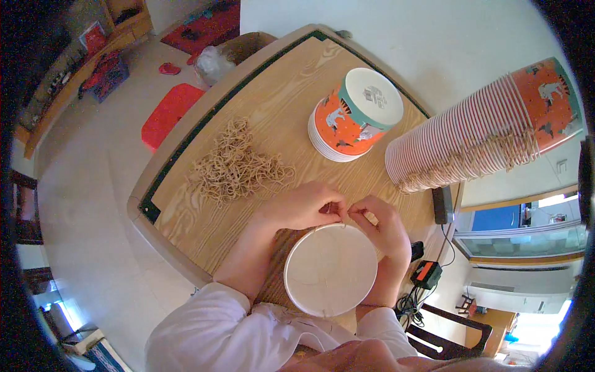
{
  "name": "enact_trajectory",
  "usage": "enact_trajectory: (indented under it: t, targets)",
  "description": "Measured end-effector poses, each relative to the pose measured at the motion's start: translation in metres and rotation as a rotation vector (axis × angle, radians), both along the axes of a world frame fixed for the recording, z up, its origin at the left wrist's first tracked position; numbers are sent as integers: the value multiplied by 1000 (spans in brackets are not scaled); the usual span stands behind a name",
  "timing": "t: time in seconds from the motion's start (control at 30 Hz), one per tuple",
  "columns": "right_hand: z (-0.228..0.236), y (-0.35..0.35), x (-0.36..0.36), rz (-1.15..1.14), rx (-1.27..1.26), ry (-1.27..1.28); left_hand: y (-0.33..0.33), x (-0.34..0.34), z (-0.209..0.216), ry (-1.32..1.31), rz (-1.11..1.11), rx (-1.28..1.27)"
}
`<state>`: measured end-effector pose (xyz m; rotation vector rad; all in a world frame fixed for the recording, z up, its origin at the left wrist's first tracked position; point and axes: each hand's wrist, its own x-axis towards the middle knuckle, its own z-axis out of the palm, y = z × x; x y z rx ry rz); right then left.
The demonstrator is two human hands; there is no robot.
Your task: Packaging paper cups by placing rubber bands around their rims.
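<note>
The left hand (317, 208) is bending in toward the far rim of a white-lined paper bucket (331, 270), its fingers curling and its thumb drawing near the index finger; whether cord is lying between the tips, the observer is not managing to tell. The right hand (381, 224) is mirroring it just beside, thumb and forefinger nearly meeting, their contents likewise hiding from view. The bucket is sitting between the forearms at the table's near side, its mouth facing the camera. Judging by its look, it is probably weighing little, with a thin, springy wall that is likely denting under a hard squeeze and a smooth surface that is perhaps slipping a little; the rolled rim is seeming the stiffest place to take hold. Its inside is showing only pale wall and base. Farther out, a tangled heap of tan twine (238, 164) is lying on the wood-grain table (288, 93), looking soft, light and prone to snagging. Beyond, a short stack of orange-and-green buckets (341, 127) is standing upside down, nested; to the right, a long nested stack (455, 133) is leaning over, twine loops (468, 162) hanging along its side.
</note>
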<state>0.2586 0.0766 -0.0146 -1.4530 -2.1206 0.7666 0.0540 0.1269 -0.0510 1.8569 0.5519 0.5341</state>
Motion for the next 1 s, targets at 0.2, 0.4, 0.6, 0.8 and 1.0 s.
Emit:
enact_trajectory:
  t: [0.2,0.4,0.6,0.8,1.0]
  targets:
    - [6,-4,-5,17,-25,10,5,1,-24,-219,-76,-237]
    - [10,-8,-9,-6,-50,3,-4,25,-72,-589,-205,-787]
    - [16,-9,-9,-30,-109,7,-6,31,-84,-856,-304,-822]
    - [10,-10,-8,-27,14,-27,0,25,-84,-604,-166,-850]
    - [13,-11,-11,-75,0,-60,8,27,-86,-593,-164,-621]
